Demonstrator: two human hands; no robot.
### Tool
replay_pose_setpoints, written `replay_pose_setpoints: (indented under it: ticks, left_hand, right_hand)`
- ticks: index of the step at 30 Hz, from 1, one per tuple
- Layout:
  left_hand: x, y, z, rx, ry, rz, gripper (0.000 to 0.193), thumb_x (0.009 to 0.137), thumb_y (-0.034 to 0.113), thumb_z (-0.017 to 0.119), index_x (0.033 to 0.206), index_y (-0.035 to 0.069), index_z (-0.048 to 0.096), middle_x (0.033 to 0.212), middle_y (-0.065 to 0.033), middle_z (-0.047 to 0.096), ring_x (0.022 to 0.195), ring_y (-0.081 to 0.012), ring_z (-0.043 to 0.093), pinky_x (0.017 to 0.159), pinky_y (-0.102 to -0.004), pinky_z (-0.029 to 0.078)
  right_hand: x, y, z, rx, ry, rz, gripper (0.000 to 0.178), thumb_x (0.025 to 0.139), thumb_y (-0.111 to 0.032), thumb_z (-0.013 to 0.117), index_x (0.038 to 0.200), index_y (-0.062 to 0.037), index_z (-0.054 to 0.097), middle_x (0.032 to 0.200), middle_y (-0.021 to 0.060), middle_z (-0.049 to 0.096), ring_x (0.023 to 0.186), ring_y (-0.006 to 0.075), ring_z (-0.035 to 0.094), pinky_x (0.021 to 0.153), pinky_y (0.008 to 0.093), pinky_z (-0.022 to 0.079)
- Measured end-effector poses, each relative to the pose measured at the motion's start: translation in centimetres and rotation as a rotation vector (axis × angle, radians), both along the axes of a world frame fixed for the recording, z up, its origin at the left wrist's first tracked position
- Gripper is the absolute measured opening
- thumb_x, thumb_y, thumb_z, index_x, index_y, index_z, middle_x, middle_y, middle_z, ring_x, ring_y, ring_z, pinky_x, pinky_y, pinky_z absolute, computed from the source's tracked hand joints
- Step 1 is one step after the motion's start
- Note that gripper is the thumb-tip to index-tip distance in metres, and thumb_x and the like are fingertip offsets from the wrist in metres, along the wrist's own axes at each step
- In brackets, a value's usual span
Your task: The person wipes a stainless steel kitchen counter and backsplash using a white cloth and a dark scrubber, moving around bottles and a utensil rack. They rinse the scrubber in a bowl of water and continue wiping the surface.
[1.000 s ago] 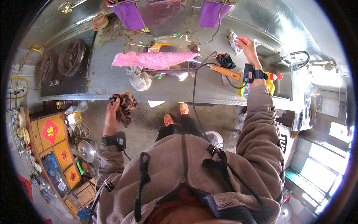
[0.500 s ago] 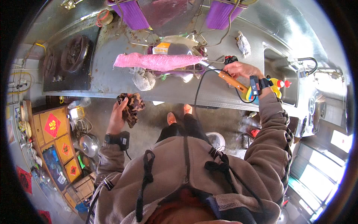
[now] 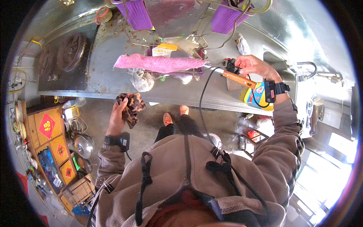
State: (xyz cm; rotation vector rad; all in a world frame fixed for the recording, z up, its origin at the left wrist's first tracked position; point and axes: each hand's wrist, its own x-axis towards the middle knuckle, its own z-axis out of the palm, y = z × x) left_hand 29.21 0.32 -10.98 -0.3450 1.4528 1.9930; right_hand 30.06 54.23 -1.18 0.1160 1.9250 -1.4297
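Note:
My left hand grips a crumpled leopard-print cloth, held just off the counter's front edge. Over the right part of the counter is my right hand, fingers curled and thumb drawn in. A dark bundle lies right at its fingertips; what they pinch is hidden. Beneath this hand, a wooden-handled utensil slants across, its metal end running under a pink towel. The towel lies over a purple basket. A yellow and blue bottle stands beside my right wrist, partly covered by it.
A grey-white rag sits left of the basket. Further left is a gas stove. A sink is at the right, near another rag. Purple containers hang on a wire rack. A black cable crosses the counter's edge.
My right hand has drawn back to the right, uncovering more of the dark bundle and a grey mesh piece. My left hand keeps the leopard-print cloth. The view has shifted slightly.

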Motion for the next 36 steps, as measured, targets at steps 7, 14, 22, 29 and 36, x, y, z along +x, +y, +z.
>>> replay_pose_setpoints:
  ticks: [7,14,22,29,36]
  left_hand:
    - [-0.3,0.3,0.1,0.011,0.0,-0.06,0.039,0.096,0.032,0.056,0.122,0.004,0.058,0.107,-0.0074,0.067,0.092,-0.0172,0.068,0.071,-0.0304,0.057]
    - [-0.4,1.2,1.2,0.041,-0.002,-0.014,0.035,0.097,0.027,0.056,0.122,0.003,0.057,0.111,-0.0077,0.066,0.095,-0.0167,0.066,0.08,-0.0318,0.055]
    - [-0.2,1.8,0.6,0.077,0.006,-0.084,0.033,0.098,0.023,0.054,0.122,0.001,0.058,0.111,-0.0081,0.066,0.097,-0.0171,0.065,0.087,-0.0309,0.052]
    - [-0.6,2.6,1.6,0.072,0.037,-0.092,0.037,0.096,0.028,0.057,0.122,0.002,0.058,0.113,-0.0089,0.066,0.101,-0.0185,0.065,0.089,-0.0324,0.052]
    - [-3.6,1.1,6.6,0.098,0.256,-0.018,0.037,0.096,0.023,0.058,0.129,0.007,0.051,0.107,-0.0065,0.064,0.089,-0.0168,0.065,0.078,-0.0304,0.054]
  right_hand:
    - [-0.6,0.5,1.2,0.152,-0.124,0.324,0.026,0.079,-0.012,0.069,0.098,0.0019,0.061,0.084,0.003,0.061,0.07,0.0101,0.056,0.064,0.0252,0.047]
    - [-1.5,0.4,3.4,0.195,0.037,0.307,0.016,0.084,-0.01,0.066,0.093,0.0024,0.061,0.073,0.0012,0.059,0.061,0.0101,0.056,0.059,0.0258,0.046]
    - [-1.8,0.4,7.0,0.244,-0.074,0.21,0.019,0.088,-0.016,0.064,0.093,0.0024,0.065,0.072,0.001,0.06,0.058,0.007,0.053,0.056,0.0228,0.044]
    - [-0.1,-0.2,5.9,0.238,-0.085,0.345,0.021,0.091,-0.019,0.064,0.098,0.0011,0.065,0.078,0.0036,0.065,0.067,0.0113,0.063,0.064,0.0276,0.05]
    - [-1.5,-0.1,5.6,0.344,0.326,-0.006,0.033,0.087,-0.019,0.07,0.114,-0.0016,0.061,0.102,0.007,0.067,0.09,0.0131,0.064,0.077,0.0273,0.051]
